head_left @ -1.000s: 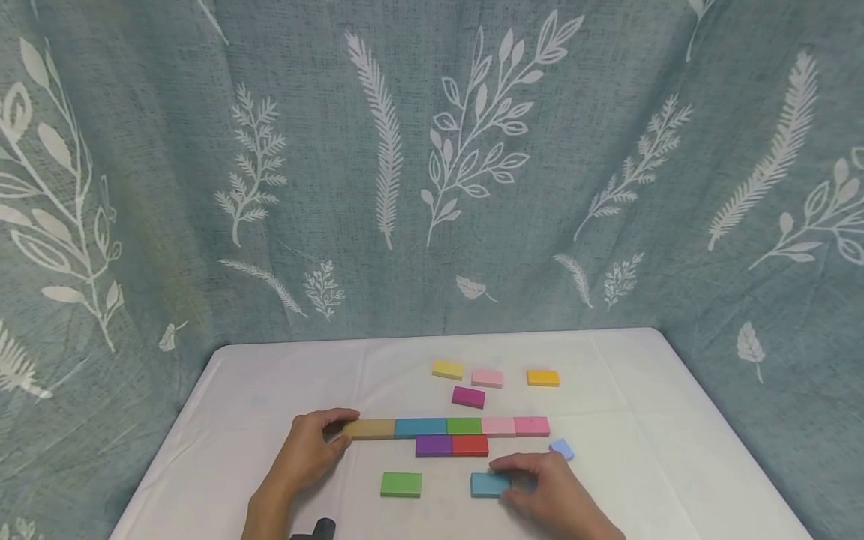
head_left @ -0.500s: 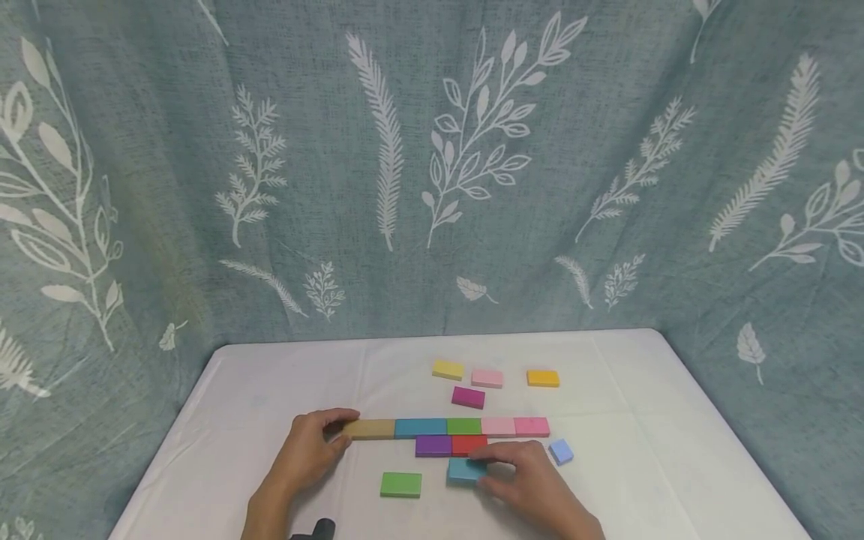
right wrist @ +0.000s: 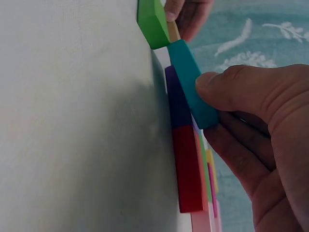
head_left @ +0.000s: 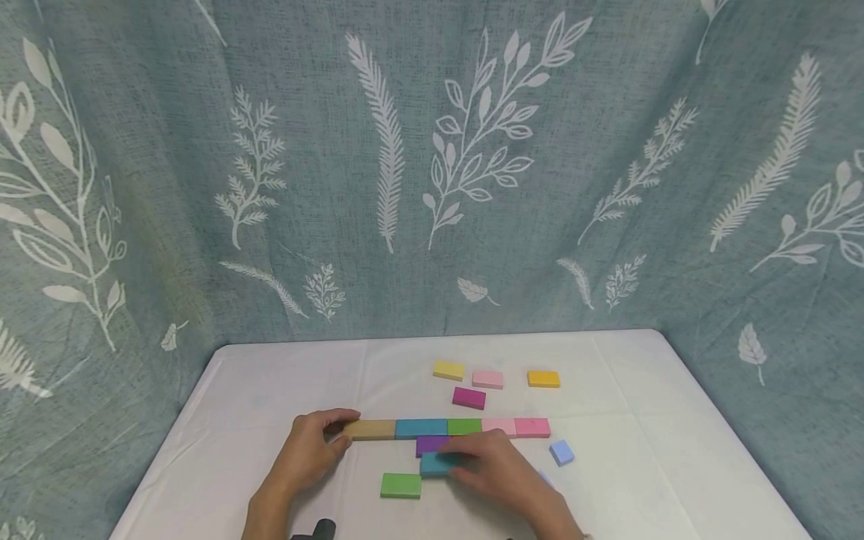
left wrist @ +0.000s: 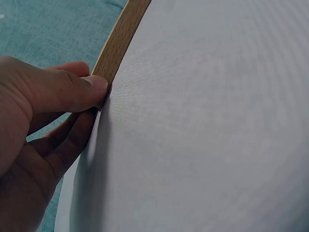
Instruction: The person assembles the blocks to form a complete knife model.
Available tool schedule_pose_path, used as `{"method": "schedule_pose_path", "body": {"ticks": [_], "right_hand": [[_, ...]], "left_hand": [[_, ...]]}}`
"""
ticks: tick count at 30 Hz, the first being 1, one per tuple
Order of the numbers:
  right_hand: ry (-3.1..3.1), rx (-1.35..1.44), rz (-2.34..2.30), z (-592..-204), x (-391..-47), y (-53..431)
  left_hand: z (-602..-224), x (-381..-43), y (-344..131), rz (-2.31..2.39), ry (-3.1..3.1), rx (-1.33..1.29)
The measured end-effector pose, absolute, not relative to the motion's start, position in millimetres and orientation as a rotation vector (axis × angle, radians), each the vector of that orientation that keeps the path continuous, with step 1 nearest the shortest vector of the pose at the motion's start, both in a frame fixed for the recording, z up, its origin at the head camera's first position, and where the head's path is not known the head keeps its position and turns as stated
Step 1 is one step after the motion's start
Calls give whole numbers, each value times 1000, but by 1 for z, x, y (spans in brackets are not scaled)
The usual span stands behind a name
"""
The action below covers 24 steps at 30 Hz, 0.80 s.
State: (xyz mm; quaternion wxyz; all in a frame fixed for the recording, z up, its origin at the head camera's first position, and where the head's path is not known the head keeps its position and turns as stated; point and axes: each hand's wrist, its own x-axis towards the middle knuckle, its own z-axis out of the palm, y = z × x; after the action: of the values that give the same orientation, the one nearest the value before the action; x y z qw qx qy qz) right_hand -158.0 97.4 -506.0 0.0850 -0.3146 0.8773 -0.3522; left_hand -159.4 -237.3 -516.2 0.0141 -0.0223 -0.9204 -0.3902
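My left hand (head_left: 307, 454) pinches the left end of a tan wooden block (head_left: 371, 430), thumb and fingers on opposite sides. That block begins a row of blocks lying end to end: blue (head_left: 421, 428), green (head_left: 464, 427), pale pink (head_left: 498, 425) and pink (head_left: 532, 428). Against the row's near side lie a purple block (head_left: 430, 445) and a red block (right wrist: 188, 169); my right hand (head_left: 499, 472) covers the red one in the head view. Thumb and fingers of that hand pinch a teal block (right wrist: 190, 82), which the right wrist view shows raised and tilted beside the purple one.
A loose green block (head_left: 401, 486) lies nearer me. Yellow (head_left: 448, 370), light pink (head_left: 487, 379), orange (head_left: 543, 379) and magenta (head_left: 469, 398) blocks lie behind the row. A small light-blue block (head_left: 562, 453) sits to the right. Something dark (head_left: 324, 528) shows at the bottom edge.
My right hand has carried the teal block left and slightly away from me, from right of the red block to near the purple one. My left hand has stayed on the tan block.
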Motion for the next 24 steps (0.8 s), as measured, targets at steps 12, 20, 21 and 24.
{"method": "schedule_pose_path", "body": {"ticks": [12, 20, 21, 24], "right_hand": [[2645, -931, -939, -504, -157, 85], [2669, -882, -930, -509, -157, 82], [2673, -886, -930, -509, -157, 81], [2683, -906, -933, -510, -157, 81]], "left_hand": [[-514, -161, -237, -1190, -2876, -84], [-516, -160, -236, -1199, -2871, -64], [-516, -159, -236, -1204, -2870, -60], [-516, -160, -236, -1205, -2869, -68]]}}
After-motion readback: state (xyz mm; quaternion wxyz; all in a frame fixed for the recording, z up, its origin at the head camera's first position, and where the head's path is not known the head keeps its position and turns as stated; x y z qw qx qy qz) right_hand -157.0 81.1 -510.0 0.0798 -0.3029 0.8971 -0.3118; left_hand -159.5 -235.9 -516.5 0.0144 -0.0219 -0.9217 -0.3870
